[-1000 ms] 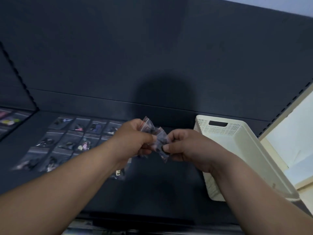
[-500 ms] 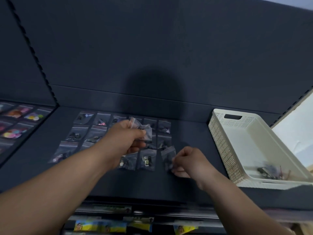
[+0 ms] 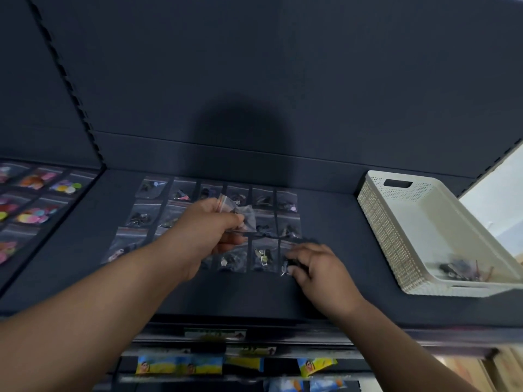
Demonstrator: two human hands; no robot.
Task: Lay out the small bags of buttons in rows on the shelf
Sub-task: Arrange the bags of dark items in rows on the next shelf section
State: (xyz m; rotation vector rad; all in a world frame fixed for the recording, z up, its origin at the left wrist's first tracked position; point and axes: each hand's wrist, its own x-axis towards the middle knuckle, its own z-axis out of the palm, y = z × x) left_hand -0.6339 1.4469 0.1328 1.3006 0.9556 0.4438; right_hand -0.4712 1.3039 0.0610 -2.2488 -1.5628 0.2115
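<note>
Just above the laid bags (image 3: 263,199), set in 3 rows on the shelf (image 3: 325,222), the left hand (image 3: 209,230) pinches a bunch of spare bags (image 3: 240,216). At the near row's right end, the right hand (image 3: 319,267) rests loosely bent fingertips on the last bag (image 3: 284,258), not gripping it.
</note>
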